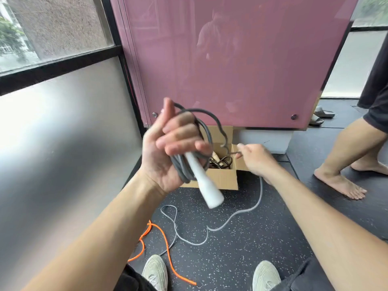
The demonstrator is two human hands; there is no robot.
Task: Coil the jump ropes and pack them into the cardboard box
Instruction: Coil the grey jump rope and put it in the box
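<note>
over the half-hidden box [220, 180], left fingers [180, 141] grip coiled rope [181, 171], right fingers [241, 146] pinch it.

Daylight from the window [52, 28] at upper left burns the frosted panel [52, 127] beneath it to white glare. The raised left hand [168, 148] and the jump rope [204, 181] it grips are smeared by motion blur. The wide lens bows the frame's edges.

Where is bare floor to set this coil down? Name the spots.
Bare floor lies between the grey rope and the right shoe, and right of the box toward the other person's bare foot. Crowded: beside the left shoe, where the orange rope and grey rope cross. The box already holds ropes.
</note>
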